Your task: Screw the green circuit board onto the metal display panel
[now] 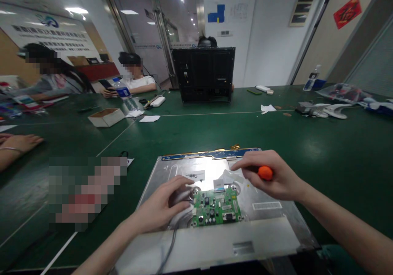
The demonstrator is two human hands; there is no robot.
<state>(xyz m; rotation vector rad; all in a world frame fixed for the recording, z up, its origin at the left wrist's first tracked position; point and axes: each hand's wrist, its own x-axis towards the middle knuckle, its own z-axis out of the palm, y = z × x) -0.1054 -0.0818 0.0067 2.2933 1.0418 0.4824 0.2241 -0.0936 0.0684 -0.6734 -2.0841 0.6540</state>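
A metal display panel (267,230) lies back side up on the table before me, with a green circuit board (215,205) on its middle. My left hand (167,199) is open at the board's left side, thumb and fingers apart. Beneath it a grey cable (172,242) runs down over the panel's near edge. My right hand (273,174) is closed round an orange-handled screwdriver (265,173) above the panel's right part; only the handle's rounded end shows, the shaft is hidden. A pale flat ribbon (219,185) joins the board's top edge. A blue circuit strip (196,156) lines the panel's far edge.
A black monitor back (205,74) stands across the green table (190,134). To the left are a small open box (107,118), a water bottle (124,95) and a co-worker's hand (18,148). Grey-white parts (321,109) lie far right. Several people sit around.
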